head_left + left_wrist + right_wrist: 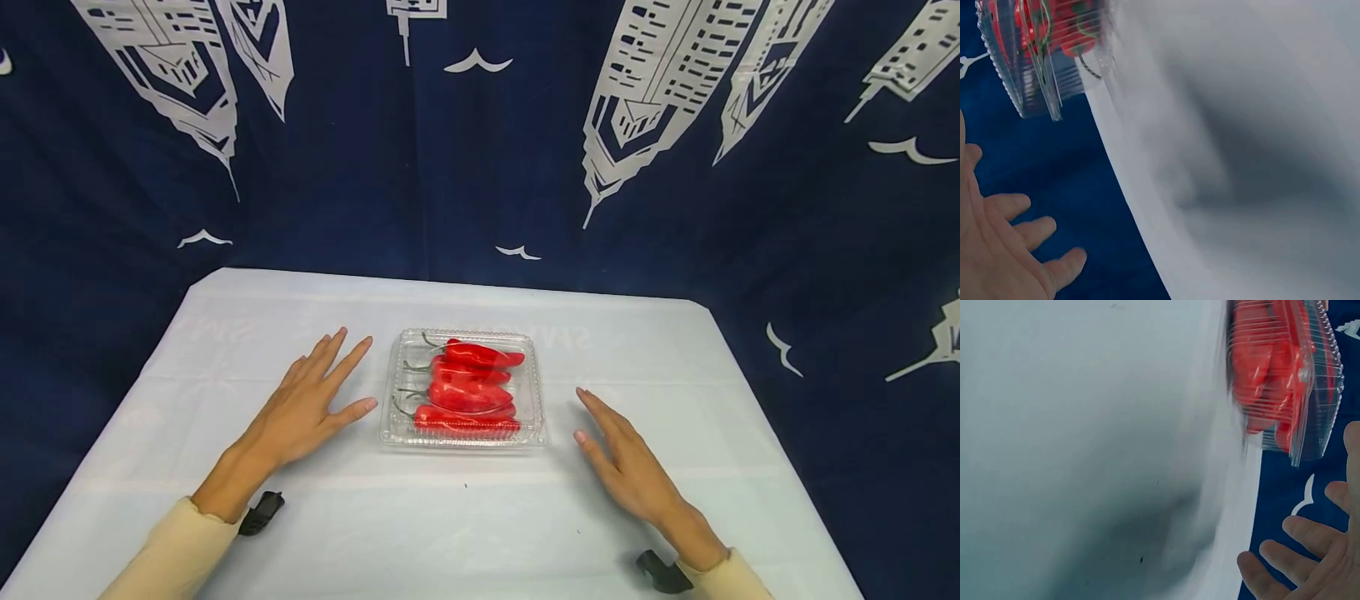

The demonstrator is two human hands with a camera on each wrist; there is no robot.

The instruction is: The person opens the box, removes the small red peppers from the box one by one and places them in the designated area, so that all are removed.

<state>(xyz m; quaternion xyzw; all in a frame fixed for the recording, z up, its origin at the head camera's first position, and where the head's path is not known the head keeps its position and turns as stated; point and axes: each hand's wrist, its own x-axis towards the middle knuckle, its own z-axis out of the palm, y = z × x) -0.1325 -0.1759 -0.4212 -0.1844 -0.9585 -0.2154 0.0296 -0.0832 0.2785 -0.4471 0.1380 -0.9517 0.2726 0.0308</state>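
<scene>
A clear plastic clamshell box (465,448) sits on the white table with its lid down. Inside lie several red chili peppers (468,392), their green stems pointing left in the head view. My left hand (303,408) is just left of the box, fingers spread and thumb toward it, apart from the plastic. To the right of the box, and farther from it, my right hand (626,462) has its fingers extended. Both wrist views show the box's ribbed side, with the left hand (1004,244) and right hand (1322,550) holding nothing.
A white cloth covers the table (465,533). Behind it hangs a dark blue curtain (420,167) printed with white buildings and birds. Black wrist devices show below the left cuff (261,512) and the right cuff (663,573). Tiny dark specks dot the cloth.
</scene>
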